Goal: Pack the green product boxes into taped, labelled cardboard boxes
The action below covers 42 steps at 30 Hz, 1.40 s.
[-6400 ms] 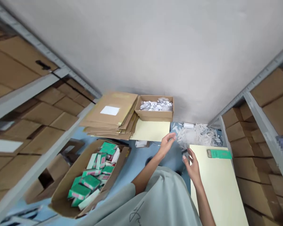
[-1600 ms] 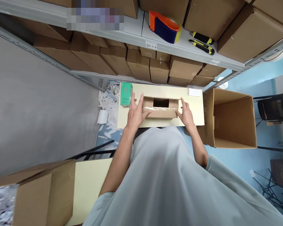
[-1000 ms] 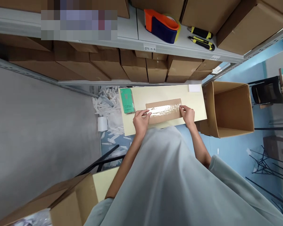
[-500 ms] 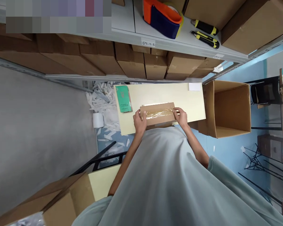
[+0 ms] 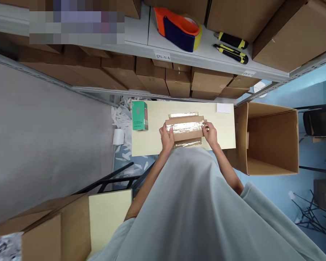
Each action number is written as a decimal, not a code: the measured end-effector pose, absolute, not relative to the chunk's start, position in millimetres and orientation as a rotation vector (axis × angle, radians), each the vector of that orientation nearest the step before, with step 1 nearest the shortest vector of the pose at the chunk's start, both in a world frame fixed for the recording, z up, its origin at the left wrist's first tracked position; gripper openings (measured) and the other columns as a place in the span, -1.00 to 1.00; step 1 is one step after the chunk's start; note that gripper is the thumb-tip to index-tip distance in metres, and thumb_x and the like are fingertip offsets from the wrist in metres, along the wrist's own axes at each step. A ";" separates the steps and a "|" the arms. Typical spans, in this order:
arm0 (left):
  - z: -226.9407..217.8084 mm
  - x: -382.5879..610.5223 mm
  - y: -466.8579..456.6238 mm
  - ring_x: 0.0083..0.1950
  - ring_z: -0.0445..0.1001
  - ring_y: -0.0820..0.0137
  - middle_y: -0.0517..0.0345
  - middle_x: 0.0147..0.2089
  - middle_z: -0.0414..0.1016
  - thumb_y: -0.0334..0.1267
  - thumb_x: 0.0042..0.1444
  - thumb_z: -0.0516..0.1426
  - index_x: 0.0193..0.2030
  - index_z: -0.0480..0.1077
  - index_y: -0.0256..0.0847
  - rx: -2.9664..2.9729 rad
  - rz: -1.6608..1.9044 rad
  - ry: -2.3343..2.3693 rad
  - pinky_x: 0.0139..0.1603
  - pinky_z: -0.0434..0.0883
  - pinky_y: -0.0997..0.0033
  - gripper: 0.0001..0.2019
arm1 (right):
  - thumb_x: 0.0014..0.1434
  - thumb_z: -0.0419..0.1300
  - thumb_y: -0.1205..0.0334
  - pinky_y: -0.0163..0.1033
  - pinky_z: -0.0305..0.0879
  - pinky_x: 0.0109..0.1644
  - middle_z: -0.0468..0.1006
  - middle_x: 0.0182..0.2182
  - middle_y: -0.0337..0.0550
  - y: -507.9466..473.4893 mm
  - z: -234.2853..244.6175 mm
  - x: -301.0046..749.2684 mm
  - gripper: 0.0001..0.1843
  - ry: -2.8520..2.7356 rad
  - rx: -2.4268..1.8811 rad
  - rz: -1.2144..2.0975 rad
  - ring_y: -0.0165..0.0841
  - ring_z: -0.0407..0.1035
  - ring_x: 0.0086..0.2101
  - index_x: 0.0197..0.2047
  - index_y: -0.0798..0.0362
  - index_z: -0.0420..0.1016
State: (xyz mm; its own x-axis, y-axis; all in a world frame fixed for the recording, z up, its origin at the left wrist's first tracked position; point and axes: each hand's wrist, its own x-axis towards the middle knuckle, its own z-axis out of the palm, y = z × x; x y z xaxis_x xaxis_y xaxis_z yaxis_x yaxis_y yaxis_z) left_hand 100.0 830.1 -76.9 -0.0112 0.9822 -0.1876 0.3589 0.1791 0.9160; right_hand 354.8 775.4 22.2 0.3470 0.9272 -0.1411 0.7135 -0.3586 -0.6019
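Note:
A narrow cardboard box [image 5: 184,135] with shiny clear tape along its upper face is between my hands, over the pale tabletop [image 5: 157,146]. My left hand [image 5: 167,138] grips its left end, thumb on the upper face. At the right end, my right hand [image 5: 210,135] has its fingers pinched on the box's edge, by the end of the tape; whether they also hold the tape I cannot tell. More taped cardboard [image 5: 183,115] shows beyond the box and on its near side, partly hidden under it. A green box [image 5: 139,116] stands at the table's left.
A large open carton [image 5: 273,137] stands right of the table. White paper [image 5: 223,108] lies at the table's back right. The shelf above holds a tape dispenser [image 5: 179,32], two utility knives [image 5: 232,47] and cartons. A white roll [image 5: 118,136] and scraps lie at the left.
The view has shifted slightly. The box between my hands has tilted, so its taped face catches more light, and taped cardboard now shows beyond and below it. Both hands keep their hold.

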 end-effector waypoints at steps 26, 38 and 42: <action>53.8 126.3 981.4 0.70 0.24 -0.15 -0.30 0.57 0.36 -0.25 0.41 0.10 0.44 0.44 -0.13 2.001 1.245 1.357 0.65 0.30 -0.39 -0.51 | 0.60 0.09 0.02 0.31 0.40 0.46 0.64 0.20 0.22 950.4 145.5 353.6 -0.61 -2.042 -1.627 -0.127 0.09 0.52 0.26 0.25 -0.04 0.64; 167.8 159.6 1058.7 0.55 0.42 -0.07 -0.30 0.50 0.43 -0.30 0.40 0.11 0.44 0.44 -0.14 1.907 1.536 1.319 0.60 0.40 -0.23 -0.51 | 0.41 0.23 0.40 0.06 0.31 0.45 0.62 0.25 0.52 1120.6 235.3 290.2 -0.54 -2.157 -2.232 0.073 0.09 0.52 0.28 0.33 0.37 0.49; 144.3 151.9 1039.9 0.49 0.48 -0.06 -0.26 0.41 0.51 -0.33 0.40 0.10 0.40 0.47 -0.14 1.855 1.508 1.357 0.57 0.42 -0.23 -0.53 | 0.41 0.19 0.45 -0.01 0.28 0.48 0.65 0.25 0.42 1125.2 229.9 301.7 -0.56 -2.217 -2.183 0.128 0.00 0.53 0.27 0.31 0.32 0.50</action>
State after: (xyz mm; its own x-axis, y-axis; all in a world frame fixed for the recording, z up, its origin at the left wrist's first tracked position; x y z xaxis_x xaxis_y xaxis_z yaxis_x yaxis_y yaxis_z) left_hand 151.9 1039.9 144.3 -0.0478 0.8508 0.5233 0.4307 -0.4551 0.7793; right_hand 301.7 1125.2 229.9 -0.0169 0.9991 -0.0382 0.9969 0.0139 -0.0774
